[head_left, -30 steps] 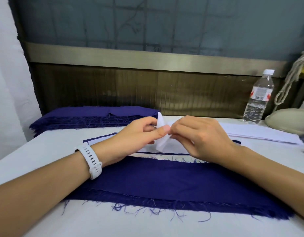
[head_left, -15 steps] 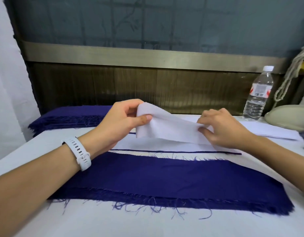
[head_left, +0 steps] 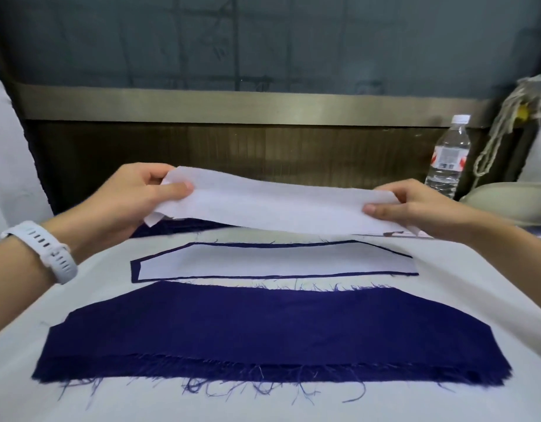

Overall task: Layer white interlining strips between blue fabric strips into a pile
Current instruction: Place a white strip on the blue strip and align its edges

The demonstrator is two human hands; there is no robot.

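Observation:
A white interlining strip is stretched flat in the air between my hands. My left hand pinches its left end and my right hand pinches its right end. Below it on the table lies a pile topped with a white strip, blue edges showing around it. Nearer to me lies a wide blue fabric strip with frayed edges. A stack of blue fabric sits at the back left, mostly hidden by the held strip.
The white table runs up to a dark wooden wall. A plastic water bottle stands at the back right next to a pale rounded object and a hanging rope. I wear a white watch on my left wrist.
My hands have moved apart and upward, pulling the white strip out from a small fold into a full flat length held above the pile.

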